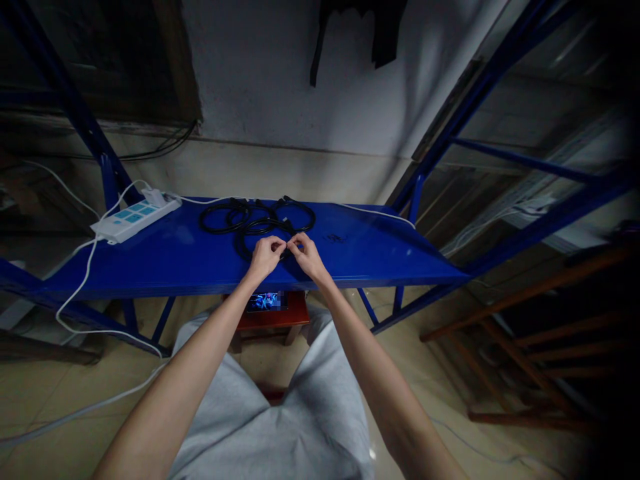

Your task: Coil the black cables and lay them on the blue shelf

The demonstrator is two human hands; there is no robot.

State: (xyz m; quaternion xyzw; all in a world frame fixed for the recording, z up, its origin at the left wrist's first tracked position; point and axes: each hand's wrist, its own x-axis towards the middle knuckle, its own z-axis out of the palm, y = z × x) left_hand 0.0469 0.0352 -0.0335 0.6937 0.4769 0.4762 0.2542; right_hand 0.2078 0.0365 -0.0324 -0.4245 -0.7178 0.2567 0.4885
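Observation:
Several coiled black cables (225, 219) lie on the blue shelf (380, 253), some of them overlapping. Both my hands meet over the front of the nearest coil (244, 240). My left hand (269, 255) is closed in a pinch, thumb against fingers. Close beside it, my right hand (304, 252) pinches too, and the fingertips of both hands nearly touch. What lies between the fingertips is too small to make out. To the right of the hands is a small pile of thin dark pieces (335, 238).
A white power strip (135, 217) with plugged-in cords sits at the shelf's left end. A white cable runs along the back edge. Blue metal posts (420, 180) rise at both sides. Below the front edge, a lit phone (267, 301) rests on a red stool (295, 313).

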